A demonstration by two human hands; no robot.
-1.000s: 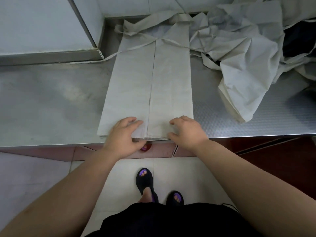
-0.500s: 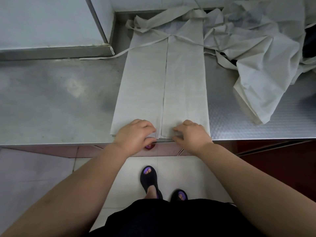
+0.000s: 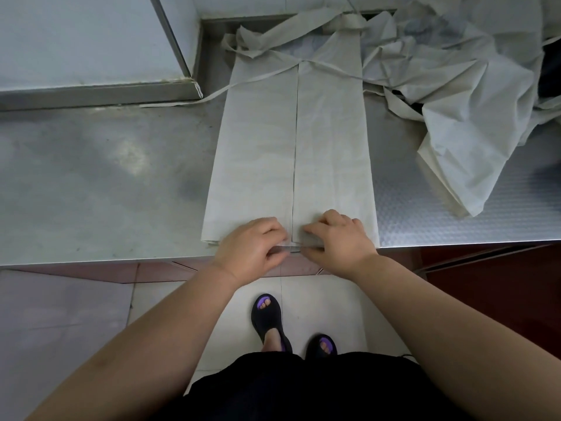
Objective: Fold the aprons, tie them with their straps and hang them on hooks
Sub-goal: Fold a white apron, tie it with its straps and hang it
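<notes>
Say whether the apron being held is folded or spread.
Folded: the apron lies as a narrow strip, both sides turned in, meeting along the middle.

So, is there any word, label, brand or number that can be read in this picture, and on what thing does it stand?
No text can be read here.
The folded apron, the crumpled aprons beside it, the steel table and the black sandals show no word, label, brand or number.
</notes>
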